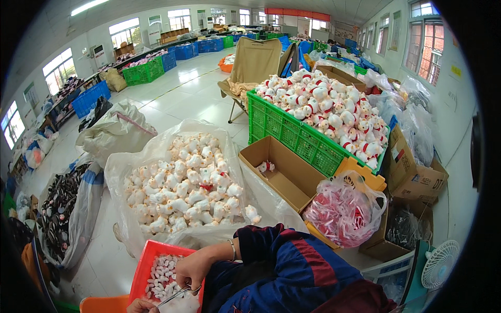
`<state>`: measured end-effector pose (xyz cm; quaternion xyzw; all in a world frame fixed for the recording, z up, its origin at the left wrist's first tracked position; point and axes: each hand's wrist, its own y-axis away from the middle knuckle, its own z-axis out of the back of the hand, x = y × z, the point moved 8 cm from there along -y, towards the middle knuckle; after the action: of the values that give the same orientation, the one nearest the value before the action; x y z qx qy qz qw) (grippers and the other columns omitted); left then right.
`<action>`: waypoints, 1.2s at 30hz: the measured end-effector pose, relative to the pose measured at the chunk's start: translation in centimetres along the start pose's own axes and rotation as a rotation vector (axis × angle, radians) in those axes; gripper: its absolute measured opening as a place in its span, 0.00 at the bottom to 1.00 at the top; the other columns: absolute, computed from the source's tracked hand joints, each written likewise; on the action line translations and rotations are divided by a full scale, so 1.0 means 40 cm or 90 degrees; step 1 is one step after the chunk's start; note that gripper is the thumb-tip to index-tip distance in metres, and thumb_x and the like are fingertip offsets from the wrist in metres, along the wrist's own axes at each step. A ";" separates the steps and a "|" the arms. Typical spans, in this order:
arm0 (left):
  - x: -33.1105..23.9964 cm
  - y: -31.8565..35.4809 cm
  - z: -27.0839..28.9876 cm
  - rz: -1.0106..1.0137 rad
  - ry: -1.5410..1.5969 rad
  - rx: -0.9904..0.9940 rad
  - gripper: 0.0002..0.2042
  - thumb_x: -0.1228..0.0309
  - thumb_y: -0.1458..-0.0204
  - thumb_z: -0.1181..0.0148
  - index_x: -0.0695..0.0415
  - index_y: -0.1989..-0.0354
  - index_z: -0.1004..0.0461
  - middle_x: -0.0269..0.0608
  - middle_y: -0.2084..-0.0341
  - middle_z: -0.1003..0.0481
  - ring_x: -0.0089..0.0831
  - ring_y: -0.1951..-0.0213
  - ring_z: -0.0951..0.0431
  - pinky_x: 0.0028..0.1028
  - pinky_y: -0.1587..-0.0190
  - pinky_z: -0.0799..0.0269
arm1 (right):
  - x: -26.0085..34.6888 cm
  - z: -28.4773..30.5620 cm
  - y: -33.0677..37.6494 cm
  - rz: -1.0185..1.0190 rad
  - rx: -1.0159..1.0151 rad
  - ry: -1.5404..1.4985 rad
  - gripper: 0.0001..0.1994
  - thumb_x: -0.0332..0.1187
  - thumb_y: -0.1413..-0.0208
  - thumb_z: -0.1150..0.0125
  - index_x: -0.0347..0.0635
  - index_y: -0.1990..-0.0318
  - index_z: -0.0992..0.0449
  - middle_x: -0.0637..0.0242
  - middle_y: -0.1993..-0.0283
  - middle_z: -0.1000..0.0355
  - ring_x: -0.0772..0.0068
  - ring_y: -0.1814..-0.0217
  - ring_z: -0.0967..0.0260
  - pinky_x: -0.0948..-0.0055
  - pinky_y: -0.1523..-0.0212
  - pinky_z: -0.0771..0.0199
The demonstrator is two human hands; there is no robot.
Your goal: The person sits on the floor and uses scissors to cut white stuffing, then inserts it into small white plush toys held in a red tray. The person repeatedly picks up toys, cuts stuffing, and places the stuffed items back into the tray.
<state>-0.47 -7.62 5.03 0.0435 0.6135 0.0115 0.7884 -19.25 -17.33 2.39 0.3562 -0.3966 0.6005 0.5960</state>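
Note:
A slim metal tool with finger rings (175,295), either forceps or scissors, is gripped in my right hand (193,268). Its shaft slants down to the left, toward my left hand (141,307). That hand is cut off by the lower edge; its fingers are pinched at the tool's tip, and what they hold is too small to make out. Beneath my hands is a red tray (140,276) with many small white pieces (159,274). White fluffy material (180,303) lies at the tray's near right, below the tool.
Just ahead, a large clear bag (117,172) holds white plush toys (182,182). Right of it stand an open cardboard box (300,182), a green crate (292,133) heaped with red-scarfed plush toys, and a bag of pink ribbons (342,214). A sack of dark pieces (65,208) sits left.

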 end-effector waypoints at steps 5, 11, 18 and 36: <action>0.040 0.026 0.142 -0.091 0.079 -0.085 0.05 0.77 0.41 0.34 0.59 0.61 0.25 0.37 0.69 0.21 0.18 0.70 0.25 0.21 0.65 0.28 | -0.010 0.030 0.038 0.052 -0.014 0.131 0.14 0.37 0.52 0.26 0.34 0.70 0.22 0.59 0.77 0.27 0.64 0.73 0.29 0.61 0.71 0.33; 0.032 -0.018 0.032 0.044 0.078 -0.042 0.12 0.76 0.39 0.38 0.60 0.48 0.24 0.34 0.69 0.22 0.15 0.76 0.33 0.18 0.74 0.36 | 0.000 0.042 0.068 0.007 -0.052 0.030 0.14 0.36 0.52 0.26 0.33 0.72 0.24 0.60 0.78 0.28 0.65 0.75 0.30 0.63 0.71 0.33; 0.096 -0.011 0.018 -0.011 -0.112 -0.028 0.13 0.73 0.38 0.41 0.59 0.45 0.24 0.34 0.70 0.22 0.19 0.72 0.28 0.22 0.69 0.31 | -0.044 0.018 0.018 0.052 -0.022 0.067 0.18 0.40 0.49 0.28 0.34 0.73 0.27 0.57 0.78 0.30 0.63 0.76 0.32 0.60 0.71 0.34; 0.094 0.030 0.015 -0.088 0.135 -0.138 0.06 0.76 0.47 0.39 0.60 0.62 0.23 0.29 0.69 0.25 0.16 0.67 0.29 0.21 0.63 0.31 | -0.052 0.002 -0.028 -0.145 0.003 0.014 0.13 0.35 0.51 0.23 0.36 0.64 0.18 0.72 0.78 0.30 0.82 0.74 0.37 0.76 0.71 0.34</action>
<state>1.08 -6.21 1.64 -0.0853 0.6899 0.0277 0.7183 -18.07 -18.31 0.60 0.3936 -0.3459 0.5337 0.6638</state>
